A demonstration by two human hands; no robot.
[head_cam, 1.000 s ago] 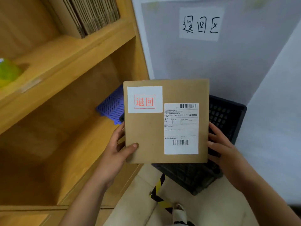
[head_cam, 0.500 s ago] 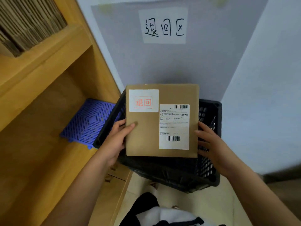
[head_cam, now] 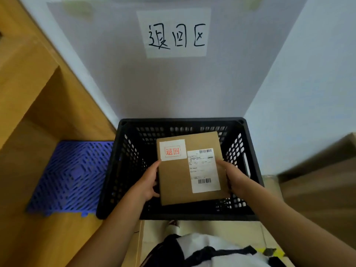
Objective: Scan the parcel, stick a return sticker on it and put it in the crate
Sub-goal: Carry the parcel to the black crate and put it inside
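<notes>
A flat brown cardboard parcel [head_cam: 176, 178] is held level inside the open top of a black perforated plastic crate [head_cam: 185, 215] on the floor. A white return sticker [head_cam: 172, 150] with red characters sits on the parcel's top left corner, and a white shipping label [head_cam: 203, 169] with barcodes covers its right side. My left hand [head_cam: 148, 182] grips the parcel's left edge. My right hand [head_cam: 234, 176] grips its right edge. Whether the parcel touches the crate's bottom is hidden.
A blue plastic grid mat [head_cam: 69, 176] lies on the wooden shelf [head_cam: 34, 116] left of the crate. A handwritten paper sign [head_cam: 176, 33] hangs on the grey wall behind. A brown box [head_cam: 317, 180] stands at the right. My clothing shows at the bottom.
The parcel has gone down from above the crate into its opening, still held by both hands. My view has swung right and down, centring on the crate.
</notes>
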